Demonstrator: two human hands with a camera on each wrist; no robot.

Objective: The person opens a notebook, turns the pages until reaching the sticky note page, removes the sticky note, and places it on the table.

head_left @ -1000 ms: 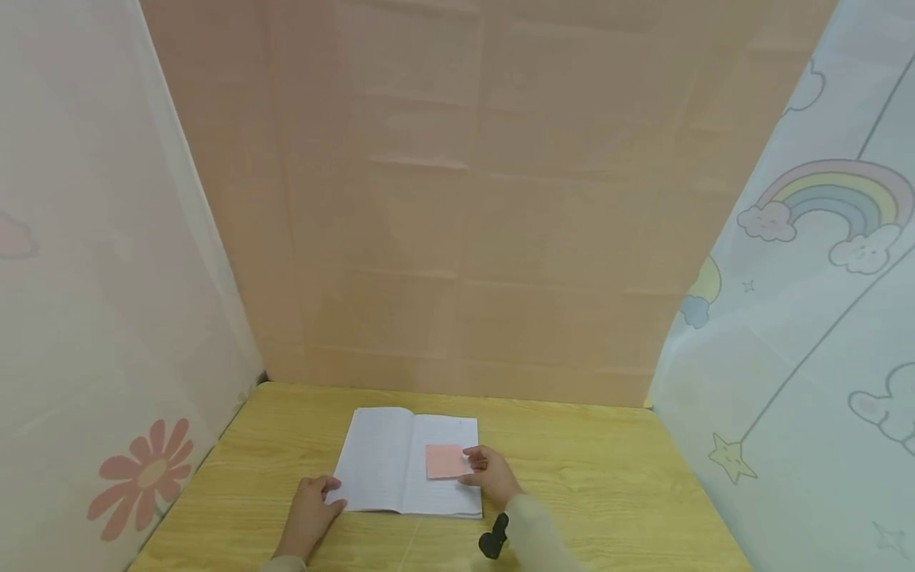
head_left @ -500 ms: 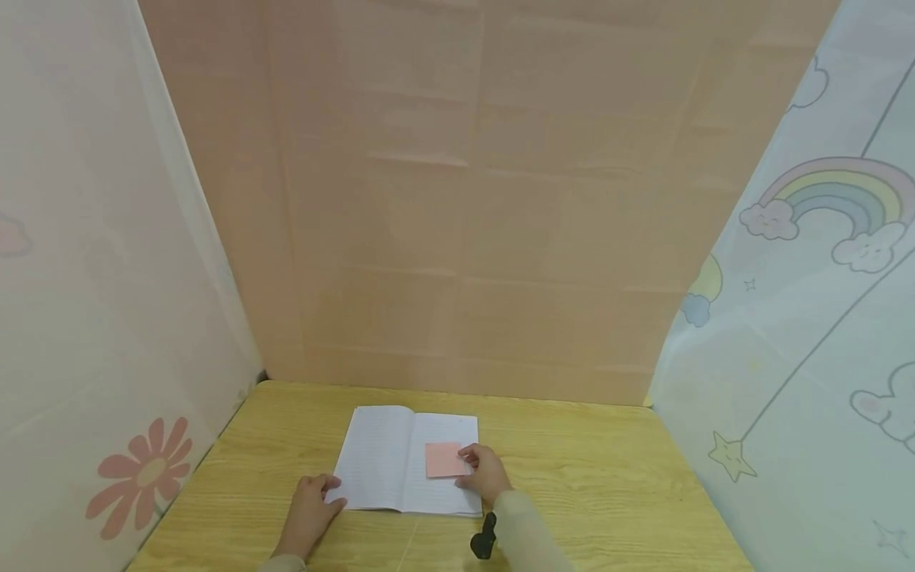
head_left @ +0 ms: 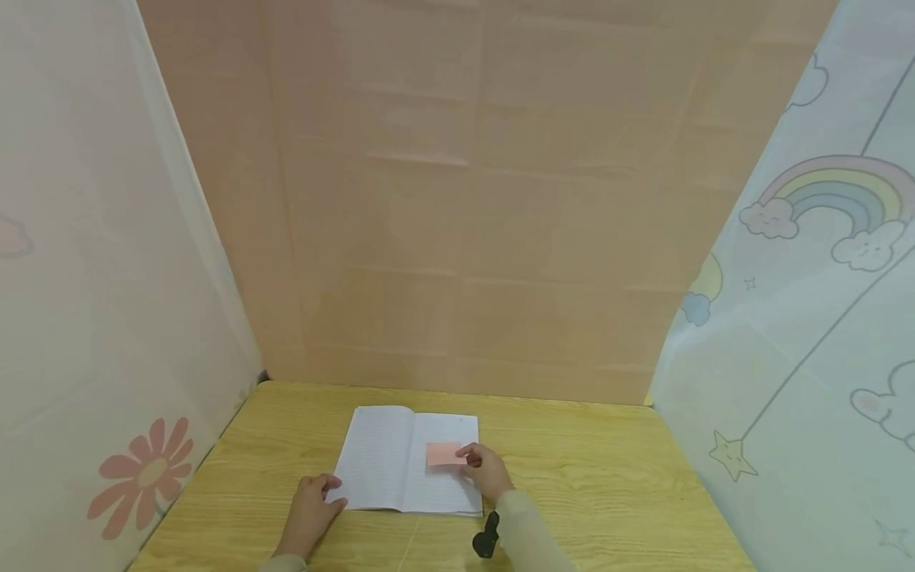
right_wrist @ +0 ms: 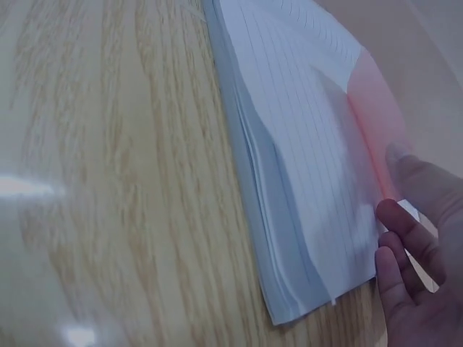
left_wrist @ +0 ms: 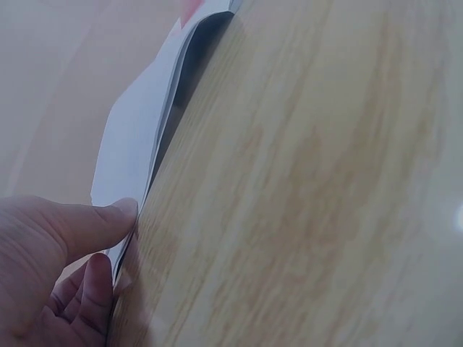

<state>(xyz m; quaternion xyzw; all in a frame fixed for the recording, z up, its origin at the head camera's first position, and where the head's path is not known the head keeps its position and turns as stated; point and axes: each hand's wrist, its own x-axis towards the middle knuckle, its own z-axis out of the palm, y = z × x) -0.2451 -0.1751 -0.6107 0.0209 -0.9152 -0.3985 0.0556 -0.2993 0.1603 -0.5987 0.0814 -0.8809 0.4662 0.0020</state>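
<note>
An open notebook (head_left: 372, 469) with lined pages lies on the wooden table. At its left page's near corner, my left hand (head_left: 313, 504) grips the edge; in the left wrist view the thumb (left_wrist: 108, 224) presses on the page, with the other fingers curled beside the edge. My right hand (head_left: 489, 470) pinches a pink sticky note (head_left: 442, 454) by its right side, over the right page. The right wrist view shows the note (right_wrist: 376, 108) tilted, its near edge raised above the lined paper and casting a shadow there.
The wood-grain table (head_left: 586, 477) runs back to a tan sheet wall (head_left: 465, 238). Patterned curtains with a flower (head_left: 148, 475) and a rainbow (head_left: 832, 187) stand at both sides. A black wrist mount (head_left: 486, 536) is by the right sleeve.
The sticky note's near edge has come up off the page, so the note looks narrower. My right hand has shifted slightly left; my left hand stays put.
</note>
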